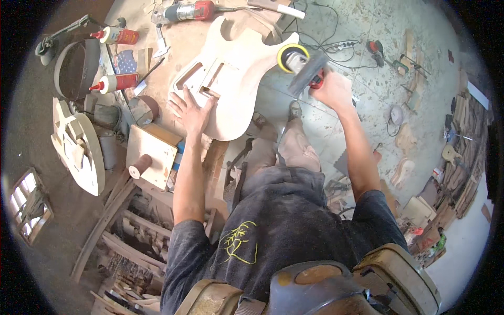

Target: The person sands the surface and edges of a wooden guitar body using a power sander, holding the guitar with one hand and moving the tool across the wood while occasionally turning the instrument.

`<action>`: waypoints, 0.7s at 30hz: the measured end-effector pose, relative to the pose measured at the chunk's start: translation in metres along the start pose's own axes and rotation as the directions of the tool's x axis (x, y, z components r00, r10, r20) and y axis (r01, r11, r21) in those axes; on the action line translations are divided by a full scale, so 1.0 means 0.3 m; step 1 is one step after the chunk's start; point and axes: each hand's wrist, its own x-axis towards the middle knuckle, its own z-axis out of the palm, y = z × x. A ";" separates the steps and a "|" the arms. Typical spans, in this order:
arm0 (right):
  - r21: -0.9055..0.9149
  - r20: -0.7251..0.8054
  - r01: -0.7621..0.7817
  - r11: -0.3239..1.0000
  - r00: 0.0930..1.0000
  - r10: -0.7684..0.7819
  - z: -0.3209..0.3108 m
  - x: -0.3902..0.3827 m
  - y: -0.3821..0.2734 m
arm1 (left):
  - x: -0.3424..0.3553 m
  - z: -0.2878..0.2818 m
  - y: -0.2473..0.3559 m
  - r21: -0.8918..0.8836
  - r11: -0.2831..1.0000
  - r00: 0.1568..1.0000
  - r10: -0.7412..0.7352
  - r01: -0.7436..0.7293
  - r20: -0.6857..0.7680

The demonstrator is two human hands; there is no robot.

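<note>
Lying across the edge of the surface, an unfinished wooden guitar body is seen, pale and unpainted, with its long axis running from the two horns at the far end toward the rounded lower end, which is nearer to the person and hangs over the floor. The left hand is pressed flat on the body, fingers spread apart and not closed on anything, just beside the rectangular cavities cut in the wood. The right hand is closed around the grip of a power sander, whose round yellow-rimmed pad is held against the right edge of the body, near the upper horn. From the right hand, the guitar body is therefore found to the left and slightly away, and the tool touches it only at the side edge, not on the flat face. The left hand is the nearer one to the middle of the body; the right hand is kept outside its outline, over the floor. Two glue bottles with red caps and a red power tool are seen on the surface further to the left and at the far end, well apart from both hands. A second, hollow guitar body rests at the left side.
</note>
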 end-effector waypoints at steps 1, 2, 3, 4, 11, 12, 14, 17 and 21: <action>-0.006 -0.031 -0.095 0.995 0.995 0.095 0.001 0.002 0.026 | 0.002 0.000 0.005 -0.008 1.000 1.000 -0.004 0.004 0.001; 0.010 -0.088 -0.087 0.996 0.992 0.088 0.001 0.000 0.050 | 0.005 -0.001 0.011 -0.005 1.000 1.000 -0.012 0.012 0.018; 0.004 -0.088 -0.083 0.997 0.993 0.083 0.004 0.003 0.070 | 0.005 -0.002 0.018 0.000 1.000 0.999 -0.020 0.020 0.033; -0.011 -0.112 -0.043 0.999 0.993 0.042 0.003 0.002 0.072 | 0.004 0.000 0.017 -0.059 0.998 1.000 -0.018 0.020 0.022; -0.021 -0.055 0.083 0.996 0.995 -0.084 0.028 0.031 0.010 | -0.001 -0.008 0.020 -0.074 0.997 0.999 -0.034 0.037 0.041; -0.044 -0.052 0.111 0.993 0.992 -0.113 0.040 0.036 0.021 | -0.002 -0.007 0.024 -0.069 0.997 0.998 -0.038 0.041 0.043; -0.049 -0.026 0.085 0.995 0.996 -0.086 0.019 0.033 0.015 | -0.005 -0.015 0.027 -0.061 0.997 0.998 -0.051 0.054 0.043; -0.030 -0.041 0.059 0.998 0.997 -0.061 0.022 0.027 0.045 | -0.004 -0.012 0.030 -0.071 0.996 0.997 -0.052 0.055 0.048; -0.072 -0.033 0.141 0.987 0.989 -0.144 0.051 0.016 0.037 | 0.005 0.008 0.013 -0.042 0.999 1.000 -0.015 0.015 0.001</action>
